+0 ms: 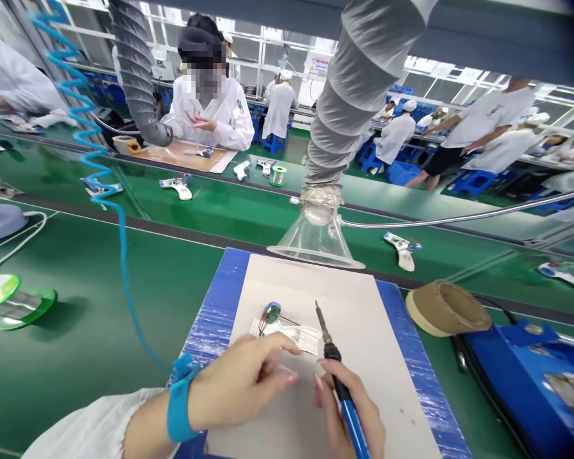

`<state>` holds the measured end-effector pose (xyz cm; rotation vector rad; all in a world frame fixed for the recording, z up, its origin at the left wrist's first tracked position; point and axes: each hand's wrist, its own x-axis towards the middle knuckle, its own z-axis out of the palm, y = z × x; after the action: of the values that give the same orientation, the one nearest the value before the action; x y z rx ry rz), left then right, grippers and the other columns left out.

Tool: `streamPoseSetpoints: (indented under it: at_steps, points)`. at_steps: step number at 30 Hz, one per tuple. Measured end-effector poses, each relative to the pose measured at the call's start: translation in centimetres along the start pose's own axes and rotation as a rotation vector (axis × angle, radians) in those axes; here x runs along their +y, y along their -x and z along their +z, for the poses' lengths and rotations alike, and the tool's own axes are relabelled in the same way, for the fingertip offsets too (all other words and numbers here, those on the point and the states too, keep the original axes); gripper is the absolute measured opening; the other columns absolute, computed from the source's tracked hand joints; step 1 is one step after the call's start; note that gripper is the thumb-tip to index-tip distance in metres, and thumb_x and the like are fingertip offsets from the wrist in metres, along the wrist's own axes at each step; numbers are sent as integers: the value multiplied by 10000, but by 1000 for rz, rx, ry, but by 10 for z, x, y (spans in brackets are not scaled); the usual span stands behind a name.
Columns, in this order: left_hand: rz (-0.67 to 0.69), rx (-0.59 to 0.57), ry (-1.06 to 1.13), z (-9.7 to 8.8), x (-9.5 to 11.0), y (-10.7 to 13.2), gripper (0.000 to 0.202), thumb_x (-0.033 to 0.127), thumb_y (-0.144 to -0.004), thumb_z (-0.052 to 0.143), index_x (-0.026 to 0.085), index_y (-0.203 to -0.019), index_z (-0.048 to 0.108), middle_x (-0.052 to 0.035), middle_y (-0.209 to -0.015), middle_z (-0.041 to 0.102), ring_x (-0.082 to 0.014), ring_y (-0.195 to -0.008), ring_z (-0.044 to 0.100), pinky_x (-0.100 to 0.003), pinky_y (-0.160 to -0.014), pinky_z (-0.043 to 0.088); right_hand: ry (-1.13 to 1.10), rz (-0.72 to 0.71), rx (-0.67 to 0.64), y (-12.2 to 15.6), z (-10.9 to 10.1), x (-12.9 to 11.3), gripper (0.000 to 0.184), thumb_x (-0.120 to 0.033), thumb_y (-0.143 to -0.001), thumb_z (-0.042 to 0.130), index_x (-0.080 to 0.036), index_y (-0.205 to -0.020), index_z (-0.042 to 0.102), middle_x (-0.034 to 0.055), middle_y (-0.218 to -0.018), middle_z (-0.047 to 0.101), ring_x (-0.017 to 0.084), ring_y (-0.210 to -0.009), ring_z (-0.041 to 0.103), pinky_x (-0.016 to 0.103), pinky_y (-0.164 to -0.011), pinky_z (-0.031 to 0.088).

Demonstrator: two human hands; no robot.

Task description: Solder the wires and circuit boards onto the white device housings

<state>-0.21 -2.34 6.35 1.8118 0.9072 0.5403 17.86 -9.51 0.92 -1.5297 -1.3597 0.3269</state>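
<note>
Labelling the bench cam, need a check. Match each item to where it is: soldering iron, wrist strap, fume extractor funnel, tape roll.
Items:
1. Soldering iron
2. Blue wrist strap
3. Clear fume extractor funnel
4. Tan tape roll

Places:
A. At the far edge of the white board
B. Gripped in the right hand
C. On the green bench mat, right of the board
D. Around the wrist of the left hand

Pairs: 1-B, 2-D, 3-A, 4-C

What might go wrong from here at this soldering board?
The soldering iron in the right hand has its tip near the red wires on the small circuit board; if hot, it might scorch their insulation. The left hand rests close by, so a slip could burn its fingers.
</note>
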Motion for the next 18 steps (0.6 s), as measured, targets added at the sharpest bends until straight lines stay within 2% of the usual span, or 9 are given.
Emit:
streamPoseSetpoints:
  at_steps: [1, 3, 4, 7, 9, 11, 15, 18]
  points:
    - [11, 94, -79, -2, -5, -2, 107, 234, -896, 593, 173, -920, 677, 68, -563, 398, -96, -529, 385, -228, -551, 305, -8, 35, -5, -2, -1, -2, 300, -512, -947, 554, -233, -995, 651, -25, -665, 624, 118, -527, 579, 215, -559, 494]
    - [51, 231, -151, -4, -18, -8, 205, 223, -882, 618, 157, -689, 644, 48, -545, 428, -96, -542, 412, -230, -565, 313, 10, 111, 11, -6, -2, -5, 357, -565, -943, 542, -230, -1024, 635, -48, -617, 586, 110, -496, 544, 208, -535, 471]
    - [72, 292, -140, -6, -26, -11, 243, 223, -871, 634, 152, -638, 633, 41, -545, 448, -95, -543, 423, -225, -561, 322, 33, 149, 30, -7, -2, -7, 389, -591, -931, 549, -227, -1041, 631, -50, -615, 584, 110, -497, 543, 204, -514, 453]
    - [110, 459, -68, -13, -46, -17, 197, 224, -844, 667, 154, -664, 704, 38, -538, 475, -87, -508, 425, -212, -522, 339, 135, 228, 123, -4, -1, -8, 471, -638, -893, 582, -213, -1084, 645, -25, -671, 641, 125, -562, 600, 213, -501, 421]
    - [142, 566, -75, -18, -52, -18, 162, 225, -832, 689, 160, -693, 743, 37, -534, 479, -89, -502, 434, -213, -514, 352, 214, 248, 182, 3, -1, -7, 458, -627, -913, 560, -220, -1096, 663, -11, -708, 683, 146, -675, 664, 219, -629, 469]
    - [176, 640, -113, -21, -53, -17, 137, 215, -815, 715, 165, -692, 750, 33, -541, 493, -94, -516, 457, -218, -526, 367, 276, 225, 184, 9, -2, -5, 421, -595, -953, 504, -237, -1096, 674, -9, -721, 703, 161, -759, 694, 235, -753, 491]
    - [224, 689, -182, -22, -49, -15, 125, 168, -790, 720, 160, -666, 713, 19, -580, 520, -110, -570, 494, -235, -557, 379, 227, 34, 145, 17, -4, -2, 289, -433, -985, 501, -232, -1085, 684, -1, -731, 683, 142, -691, 662, 239, -651, 477]
    - [230, 689, -198, -22, -47, -13, 130, 150, -787, 696, 162, -657, 685, 20, -592, 509, -115, -586, 493, -246, -571, 382, 139, -66, 133, 22, -7, 2, 209, -338, -966, 561, -220, -1073, 697, 21, -827, 686, 130, -743, 653, 245, -696, 476]
